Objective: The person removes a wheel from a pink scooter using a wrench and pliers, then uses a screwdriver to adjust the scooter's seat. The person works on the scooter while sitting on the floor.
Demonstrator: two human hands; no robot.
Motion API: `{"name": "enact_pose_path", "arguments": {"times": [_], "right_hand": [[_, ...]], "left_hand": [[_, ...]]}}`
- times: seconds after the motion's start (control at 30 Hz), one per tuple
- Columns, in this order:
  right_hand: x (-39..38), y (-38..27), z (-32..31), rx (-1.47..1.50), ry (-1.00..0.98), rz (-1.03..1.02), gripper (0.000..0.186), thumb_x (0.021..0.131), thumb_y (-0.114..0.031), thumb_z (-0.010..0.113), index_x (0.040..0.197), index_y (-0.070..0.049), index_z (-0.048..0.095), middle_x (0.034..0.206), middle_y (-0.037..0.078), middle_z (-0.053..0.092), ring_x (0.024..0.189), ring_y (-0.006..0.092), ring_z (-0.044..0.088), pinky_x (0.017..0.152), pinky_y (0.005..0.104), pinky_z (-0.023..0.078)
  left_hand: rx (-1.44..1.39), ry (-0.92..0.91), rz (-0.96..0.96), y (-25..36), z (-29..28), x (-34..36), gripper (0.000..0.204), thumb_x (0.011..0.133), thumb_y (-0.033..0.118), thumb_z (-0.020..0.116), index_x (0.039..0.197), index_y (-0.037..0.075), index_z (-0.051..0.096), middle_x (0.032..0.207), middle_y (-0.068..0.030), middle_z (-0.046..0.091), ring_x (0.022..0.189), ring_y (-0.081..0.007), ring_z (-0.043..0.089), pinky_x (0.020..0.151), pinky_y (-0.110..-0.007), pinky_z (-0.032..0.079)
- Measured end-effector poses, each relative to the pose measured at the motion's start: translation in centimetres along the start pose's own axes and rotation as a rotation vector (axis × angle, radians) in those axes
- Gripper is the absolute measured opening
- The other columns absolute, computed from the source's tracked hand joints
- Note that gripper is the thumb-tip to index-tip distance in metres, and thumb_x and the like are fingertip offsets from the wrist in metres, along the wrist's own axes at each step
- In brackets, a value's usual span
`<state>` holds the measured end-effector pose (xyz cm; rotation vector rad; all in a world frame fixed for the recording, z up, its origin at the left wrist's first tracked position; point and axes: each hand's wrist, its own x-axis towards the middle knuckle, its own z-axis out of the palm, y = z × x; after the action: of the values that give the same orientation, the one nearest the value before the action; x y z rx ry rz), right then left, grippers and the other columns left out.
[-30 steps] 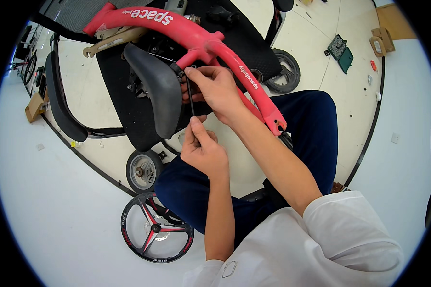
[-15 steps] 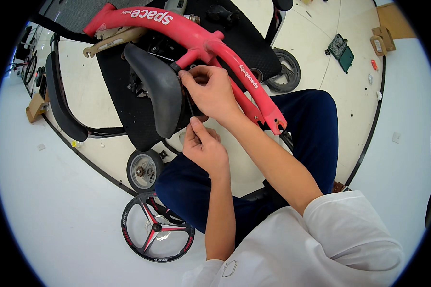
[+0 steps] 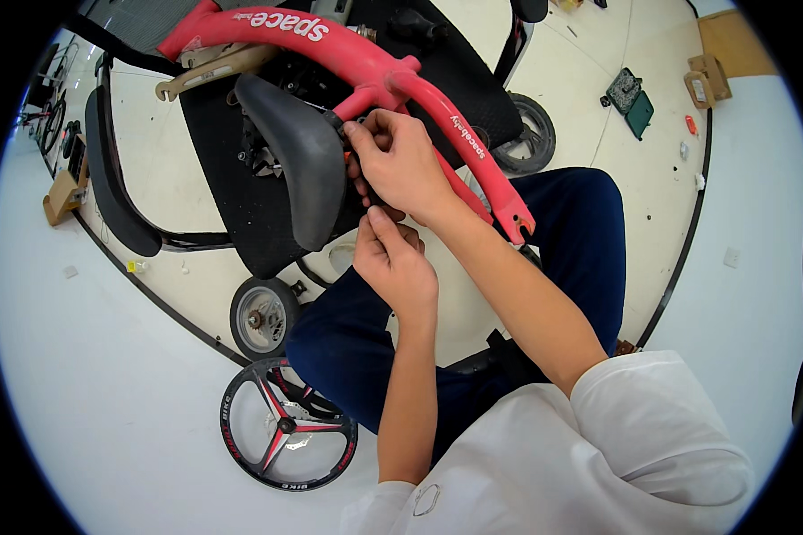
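A red bicycle frame [image 3: 343,52] lies across a black chair, with a black saddle [image 3: 296,165] fitted where the seat tube ends. My right hand [image 3: 403,165] is at that joint beside the saddle, its thumb and fingers closed in a pinch. What they grip is hidden behind the fingers. Just below, my left hand [image 3: 396,266] is closed too, thumb against forefinger, close to the right hand's lower fingers. Whatever sits in its fingertips is too small and covered to make out.
A beige fork-like part [image 3: 219,71] and dark parts share the chair seat [image 3: 210,169]. The chair's armrest [image 3: 120,178] curves at left. Small wheels [image 3: 263,316] and a three-spoke wheel [image 3: 285,426] are near my legs. An opened green case [image 3: 632,102] lies on the floor at right.
Both hands have shifted slightly right, and the left also up toward the right. The thin dark rod seen between them earlier no longer shows. Frame and saddle have shifted slightly in the view.
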<state>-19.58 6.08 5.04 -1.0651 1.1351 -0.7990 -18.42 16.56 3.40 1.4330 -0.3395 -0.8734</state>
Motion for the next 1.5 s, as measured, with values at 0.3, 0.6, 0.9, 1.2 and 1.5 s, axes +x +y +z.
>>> {"name": "enact_pose_path", "arguments": {"times": [0.3, 0.6, 0.9, 1.2, 1.5], "right_hand": [[-0.3, 0.5, 0.7, 0.206, -0.187, 0.189, 0.034, 0.108, -0.029, 0.041, 0.086, -0.005, 0.051, 0.063, 0.001, 0.048, 0.05, 0.0115, 0.044, 0.048, 0.0289, 0.042], [-0.4, -0.4, 0.1, 0.334, -0.322, 0.353, 0.036, 0.109, -0.034, 0.033, 0.084, -0.01, 0.044, 0.065, -0.002, 0.039, 0.047, 0.0098, 0.033, 0.041, 0.0278, 0.028], [0.1, -1.3, 0.1, 0.091, -0.46, 0.24, 0.008, 0.088, -0.011, 0.052, 0.087, -0.006, 0.046, 0.066, 0.001, 0.042, 0.046, 0.0095, 0.033, 0.041, 0.0293, 0.028], [1.5, 0.3, -0.7, -0.585, -0.486, -0.272, 0.031, 0.08, -0.002, 0.062, 0.108, 0.009, 0.053, 0.093, 0.016, 0.065, 0.087, 0.0244, 0.064, 0.076, 0.0364, 0.052], [2.5, -4.1, -1.0, -1.139, -0.602, -0.168, 0.029, 0.075, -0.001, 0.061, 0.101, 0.011, 0.056, 0.098, 0.032, 0.067, 0.098, 0.0442, 0.067, 0.084, 0.0471, 0.054]], "left_hand": [[-0.102, -0.061, -0.116, 0.9, -0.2, 0.5, 0.035, 0.108, 0.025, 0.045, 0.085, 0.001, 0.057, 0.063, 0.0029, 0.049, 0.053, -0.0042, 0.041, 0.05, -0.023, 0.031], [0.878, 0.038, 0.642, 5.7, -6.6, 2.5, 0.047, 0.074, 0.005, 0.072, 0.118, 0.001, 0.059, 0.103, -0.0165, 0.062, 0.096, -0.0323, 0.06, 0.081, -0.037, 0.048], [0.765, -0.212, 0.615, 4.0, -6.5, 8.4, 0.083, 0.071, -0.004, 0.065, 0.15, 0.001, 0.038, 0.125, -0.0254, 0.062, 0.112, -0.0429, 0.062, 0.093, -0.042, 0.051], [0.674, -0.264, 0.631, 3.5, -7.5, 9.2, 0.089, 0.069, -0.008, 0.065, 0.153, 0.004, 0.037, 0.111, -0.0244, 0.069, 0.101, -0.0376, 0.07, 0.089, -0.036, 0.053], [0.661, -0.256, 0.624, 3.6, -7.6, 9.6, 0.088, 0.07, -0.009, 0.063, 0.153, 0.006, 0.038, 0.108, -0.0253, 0.069, 0.098, -0.0384, 0.07, 0.089, -0.036, 0.052]]}}
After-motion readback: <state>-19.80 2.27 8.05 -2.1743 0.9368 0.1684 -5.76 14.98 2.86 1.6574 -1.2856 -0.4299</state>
